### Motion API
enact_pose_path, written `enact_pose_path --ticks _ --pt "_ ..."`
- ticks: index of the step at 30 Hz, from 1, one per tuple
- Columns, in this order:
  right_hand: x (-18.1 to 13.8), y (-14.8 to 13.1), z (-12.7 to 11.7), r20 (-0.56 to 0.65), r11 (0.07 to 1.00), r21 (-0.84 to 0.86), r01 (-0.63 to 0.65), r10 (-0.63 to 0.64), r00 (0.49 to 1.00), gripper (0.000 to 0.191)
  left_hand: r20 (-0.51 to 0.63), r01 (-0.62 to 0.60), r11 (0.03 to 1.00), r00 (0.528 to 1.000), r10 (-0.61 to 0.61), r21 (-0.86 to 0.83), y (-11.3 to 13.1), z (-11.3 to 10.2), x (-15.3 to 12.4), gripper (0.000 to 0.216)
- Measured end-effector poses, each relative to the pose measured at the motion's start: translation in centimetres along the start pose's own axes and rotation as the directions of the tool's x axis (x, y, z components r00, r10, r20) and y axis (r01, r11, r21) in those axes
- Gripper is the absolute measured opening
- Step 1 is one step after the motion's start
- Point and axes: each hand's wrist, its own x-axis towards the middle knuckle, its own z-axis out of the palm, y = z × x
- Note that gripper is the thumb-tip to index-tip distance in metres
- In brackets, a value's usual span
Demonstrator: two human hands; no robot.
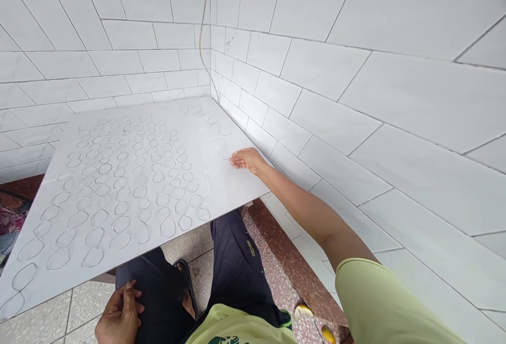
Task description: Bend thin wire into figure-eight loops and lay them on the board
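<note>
A large white board (233, 186) lies before me, with rows of thin, dark figure-eight loops (120, 208) that look like bent wire or thread. To the right, a few wavy open pieces (213, 120) lie apart from the rows. My right hand (245, 159) rests low over the board's right side. Its fingertips come together at the end of a thin bent wire (222, 149), which they seem to pinch. My left hand (120, 315) is below the front edge, by my left thigh, with fingers curled and thumb pressed in. Anything inside it is too small to make out.
White tiled walls (312, 65) meet behind the board, and the right wall runs close along its side. A pale cable (202, 33) hangs in the corner. A reddish-brown ledge (292, 265) and yellow objects (328, 334) are at lower right. Patterned fabric (11, 220) shows at left.
</note>
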Motion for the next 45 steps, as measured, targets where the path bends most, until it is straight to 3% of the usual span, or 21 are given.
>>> enact_pose_path --ticks 17,26,32,35,38,42,45 --pt "8.1 -3.3 -2.9 -0.226 0.97 -0.187 -0.155 0.111 0.968 0.01 -0.026 0.008 0.999 1.0 -0.007 0.033 -0.5 0.6 0.7 0.04" --pt "7.4 -3.6 -2.6 -0.251 0.955 -0.241 -0.174 0.112 0.961 0.011 -0.018 0.019 0.999 1.0 -0.018 0.034 0.3 0.4 0.3 0.04" --pt "5.3 -3.1 -2.2 -0.273 0.923 -0.371 -0.102 -0.003 0.962 0.01 -0.037 0.031 0.999 0.999 -0.03 0.034 0.7 0.3 -0.2 0.041" --pt "3.8 -2.8 -0.6 -0.188 0.89 -0.455 0.013 -0.111 0.976 0.008 -0.019 0.031 0.999 0.999 -0.031 -0.015 0.5 0.3 -0.2 0.043" --pt "2.4 -2.2 2.1 -0.01 0.843 -0.519 0.139 -0.169 0.986 0.014 -0.011 0.022 1.0 1.0 -0.022 -0.023 0.1 0.3 -0.1 0.042" --pt "0.6 -1.2 6.3 0.227 0.778 -0.577 0.25 -0.141 0.964 0.02 -0.014 0.01 0.999 1.0 -0.01 -0.035 0.0 0.4 -0.2 0.041" --pt "-0.8 -0.3 8.6 0.339 0.739 -0.596 0.314 -0.123 0.933 0.023 -0.021 0.005 0.997 1.0 -0.007 -0.076 0.2 0.3 -0.6 0.042"
